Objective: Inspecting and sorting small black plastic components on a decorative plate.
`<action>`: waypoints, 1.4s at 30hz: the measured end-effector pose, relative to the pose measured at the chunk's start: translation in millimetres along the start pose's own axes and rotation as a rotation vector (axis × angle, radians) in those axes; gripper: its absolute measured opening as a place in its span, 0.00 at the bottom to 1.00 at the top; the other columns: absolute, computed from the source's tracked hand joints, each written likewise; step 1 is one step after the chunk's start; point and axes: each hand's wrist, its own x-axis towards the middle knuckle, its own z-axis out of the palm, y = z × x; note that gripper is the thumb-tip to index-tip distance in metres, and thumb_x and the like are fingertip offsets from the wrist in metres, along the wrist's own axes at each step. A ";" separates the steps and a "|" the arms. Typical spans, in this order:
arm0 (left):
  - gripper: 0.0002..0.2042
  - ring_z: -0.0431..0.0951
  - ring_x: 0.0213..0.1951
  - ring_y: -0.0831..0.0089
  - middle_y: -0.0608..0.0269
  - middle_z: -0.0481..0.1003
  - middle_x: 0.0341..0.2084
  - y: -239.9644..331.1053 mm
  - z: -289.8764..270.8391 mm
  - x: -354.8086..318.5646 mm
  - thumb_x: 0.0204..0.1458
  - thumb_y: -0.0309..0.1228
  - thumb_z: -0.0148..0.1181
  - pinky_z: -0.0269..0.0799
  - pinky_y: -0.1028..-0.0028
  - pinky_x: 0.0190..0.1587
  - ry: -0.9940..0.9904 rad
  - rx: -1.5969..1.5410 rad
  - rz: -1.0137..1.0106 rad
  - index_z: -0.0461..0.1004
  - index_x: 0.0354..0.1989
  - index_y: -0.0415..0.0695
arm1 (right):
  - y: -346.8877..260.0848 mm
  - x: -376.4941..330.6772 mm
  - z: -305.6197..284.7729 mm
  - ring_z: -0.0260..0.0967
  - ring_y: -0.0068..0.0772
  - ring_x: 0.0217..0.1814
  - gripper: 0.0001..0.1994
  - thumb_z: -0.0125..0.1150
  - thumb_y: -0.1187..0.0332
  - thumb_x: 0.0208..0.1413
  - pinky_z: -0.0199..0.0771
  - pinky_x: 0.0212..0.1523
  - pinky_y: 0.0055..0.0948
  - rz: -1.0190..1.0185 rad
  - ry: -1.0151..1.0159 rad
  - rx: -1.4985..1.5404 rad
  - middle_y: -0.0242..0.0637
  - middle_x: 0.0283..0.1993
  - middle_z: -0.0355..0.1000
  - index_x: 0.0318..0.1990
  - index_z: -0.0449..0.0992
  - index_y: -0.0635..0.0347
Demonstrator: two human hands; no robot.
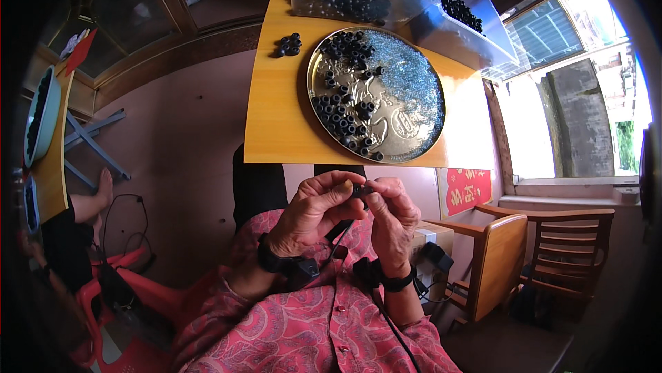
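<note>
In front of my chest, below the table's near edge, my left hand (312, 209) and my right hand (394, 216) meet at the fingertips. Both pinch a small black part (360, 192), mostly covered by the fingers; it resembles the short black tubular pieces on the table. Beyond my hands stands a round metal tray (378, 107) with an embossed pattern. Loose black tubular pieces (336, 115) lie on its left side. Many tiny shiny bits (412, 77) are spread over its upper right.
The yellow wooden table (276, 121) also bears a small cluster of black pieces (288, 44). Two clear plastic bins (296, 0) (476, 38) of black pieces stand at the back. Wooden chairs (500, 262) are at right, a red plastic chair (131, 297) at left, with another person's leg (96, 200) nearby.
</note>
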 end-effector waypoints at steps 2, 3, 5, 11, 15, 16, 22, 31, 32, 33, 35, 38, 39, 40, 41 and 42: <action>0.12 0.81 0.31 0.69 0.58 0.78 0.28 0.0 0.6 0.1 0.59 0.30 0.54 0.79 0.73 0.40 0.012 0.017 0.002 0.72 0.48 0.37 | 0.5 -0.1 0.5 0.66 0.21 0.42 0.09 0.59 0.83 0.54 0.66 0.44 0.18 -0.010 0.003 -0.012 0.32 0.39 0.67 0.42 0.78 0.66; 0.12 0.81 0.31 0.69 0.58 0.78 0.28 0.0 0.7 -0.1 0.59 0.30 0.54 0.79 0.73 0.40 0.012 0.017 0.003 0.72 0.48 0.37 | 0.9 -0.2 0.8 0.66 0.21 0.42 0.09 0.59 0.83 0.54 0.66 0.44 0.18 -0.020 0.006 -0.024 0.32 0.40 0.67 0.42 0.78 0.66; 0.12 0.81 0.31 0.69 0.58 0.78 0.29 0.1 1.1 -0.5 0.59 0.30 0.54 0.79 0.72 0.40 -0.004 0.022 0.017 0.72 0.48 0.37 | -0.2 -0.6 1.4 0.65 0.20 0.42 0.08 0.59 0.82 0.54 0.66 0.43 0.17 -0.013 0.006 -0.038 0.31 0.40 0.66 0.42 0.78 0.66; 0.12 0.81 0.32 0.69 0.58 0.78 0.29 1.5 3.1 -2.6 0.59 0.30 0.54 0.79 0.72 0.40 -0.005 0.057 0.033 0.72 0.48 0.37 | -1.3 -1.6 2.9 0.65 0.20 0.42 0.08 0.59 0.82 0.54 0.66 0.43 0.17 -0.007 0.015 -0.053 0.31 0.40 0.66 0.42 0.78 0.66; 0.12 0.81 0.32 0.70 0.59 0.78 0.30 0.1 3.7 -2.1 0.59 0.30 0.54 0.79 0.71 0.41 -0.002 0.062 0.045 0.72 0.48 0.37 | 1.0 -1.4 1.1 0.65 0.20 0.42 0.08 0.60 0.82 0.54 0.66 0.43 0.17 -0.033 0.009 -0.091 0.31 0.40 0.66 0.42 0.78 0.66; 0.12 0.81 0.32 0.71 0.59 0.77 0.30 -0.4 3.5 -2.2 0.59 0.30 0.54 0.80 0.71 0.41 0.005 0.063 0.048 0.72 0.48 0.37 | 0.7 -1.3 1.5 0.65 0.20 0.42 0.08 0.60 0.82 0.54 0.66 0.43 0.17 -0.033 0.008 -0.091 0.31 0.40 0.66 0.42 0.78 0.66; 0.12 0.80 0.32 0.71 0.59 0.77 0.30 0.2 5.3 -3.0 0.59 0.29 0.54 0.80 0.72 0.41 0.012 0.061 0.052 0.72 0.48 0.36 | 1.0 -2.1 1.8 0.65 0.21 0.42 0.08 0.60 0.82 0.54 0.65 0.44 0.17 -0.020 0.013 -0.060 0.31 0.40 0.66 0.42 0.78 0.66; 0.11 0.81 0.32 0.71 0.58 0.78 0.32 -2.4 2.9 -2.8 0.59 0.28 0.54 0.80 0.73 0.41 -0.001 0.056 0.080 0.73 0.48 0.36 | 1.4 -2.4 2.8 0.64 0.21 0.42 0.08 0.59 0.82 0.54 0.64 0.43 0.17 -0.044 0.001 -0.088 0.32 0.40 0.66 0.41 0.77 0.66; 0.11 0.81 0.32 0.71 0.58 0.78 0.33 -2.7 2.5 -3.0 0.59 0.28 0.54 0.80 0.73 0.41 -0.002 0.060 0.088 0.73 0.48 0.36 | 1.7 -2.9 3.1 0.64 0.21 0.42 0.07 0.59 0.81 0.55 0.64 0.43 0.17 -0.045 -0.001 -0.103 0.32 0.40 0.66 0.41 0.77 0.66; 0.11 0.81 0.32 0.71 0.58 0.78 0.33 -3.0 3.0 -2.9 0.59 0.28 0.54 0.80 0.73 0.41 -0.003 0.059 0.087 0.73 0.48 0.36 | 1.8 -3.5 3.1 0.64 0.21 0.42 0.07 0.59 0.81 0.55 0.64 0.43 0.18 -0.047 0.000 -0.120 0.32 0.40 0.66 0.41 0.76 0.66; 0.12 0.81 0.32 0.71 0.58 0.78 0.34 -3.6 4.3 -2.5 0.58 0.27 0.55 0.80 0.72 0.41 0.009 0.047 0.096 0.73 0.48 0.36 | 3.2 -4.9 2.7 0.63 0.22 0.42 0.06 0.59 0.80 0.55 0.63 0.43 0.18 -0.042 0.008 -0.127 0.32 0.40 0.66 0.41 0.75 0.66; 0.12 0.80 0.32 0.72 0.58 0.78 0.35 -5.2 1.0 -3.6 0.57 0.28 0.57 0.80 0.72 0.41 -0.004 0.051 0.108 0.73 0.48 0.36 | 1.2 -5.4 6.0 0.63 0.23 0.42 0.05 0.58 0.79 0.56 0.63 0.43 0.20 -0.051 0.008 -0.157 0.33 0.40 0.65 0.40 0.73 0.65; 0.12 0.80 0.32 0.72 0.58 0.78 0.35 -5.1 1.0 -3.9 0.57 0.28 0.57 0.80 0.72 0.41 -0.004 0.050 0.108 0.73 0.48 0.36 | -0.4 -5.4 7.0 0.62 0.24 0.42 0.05 0.58 0.79 0.56 0.63 0.43 0.21 -0.066 0.003 -0.182 0.33 0.40 0.65 0.40 0.73 0.65; 0.12 0.80 0.32 0.71 0.58 0.78 0.35 -4.9 1.2 -4.2 0.57 0.28 0.57 0.80 0.72 0.41 -0.010 0.049 0.107 0.73 0.48 0.36 | -1.5 -5.6 7.3 0.62 0.24 0.42 0.05 0.58 0.79 0.56 0.63 0.43 0.21 -0.066 0.004 -0.183 0.33 0.40 0.65 0.40 0.73 0.65; 0.13 0.80 0.32 0.71 0.58 0.78 0.35 -4.8 1.5 -4.7 0.56 0.28 0.58 0.80 0.72 0.41 -0.016 0.047 0.105 0.74 0.48 0.37 | -2.5 -5.8 7.4 0.63 0.25 0.42 0.04 0.58 0.79 0.56 0.63 0.43 0.21 -0.080 0.001 -0.225 0.34 0.40 0.65 0.39 0.72 0.65; 0.13 0.80 0.32 0.71 0.58 0.78 0.35 -4.6 1.8 -5.1 0.56 0.28 0.58 0.80 0.72 0.41 -0.016 0.047 0.105 0.74 0.48 0.37 | -2.9 -5.9 7.4 0.63 0.25 0.41 0.04 0.58 0.79 0.56 0.64 0.43 0.21 -0.095 -0.002 -0.267 0.35 0.39 0.65 0.38 0.72 0.66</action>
